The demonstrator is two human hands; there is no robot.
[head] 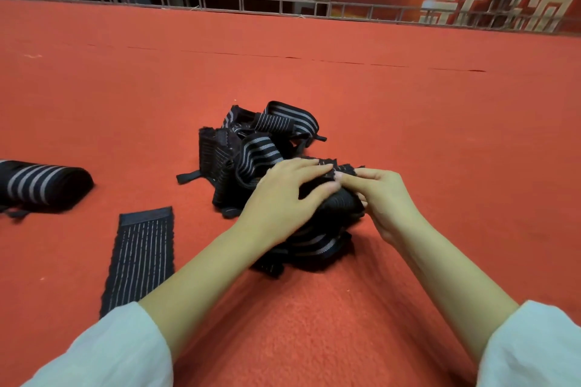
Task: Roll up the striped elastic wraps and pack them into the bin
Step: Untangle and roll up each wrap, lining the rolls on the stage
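Wrap (341, 203) looks soft, light and springy; we grip its roll at both ends, left hand (283, 198) and right hand (388, 195) clamped on it, pile (251, 148) at 11 o'clock.

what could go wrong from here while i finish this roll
1. The half-rolled wrap is held only between the left hand and right hand. Being elastic, it may spring loose if either grip slips.
2. It sits against the tangled pile, so its tail could snag other wraps.
3. No bin is in view, and the finished roll lies loose on the carpet, where it might unwind.
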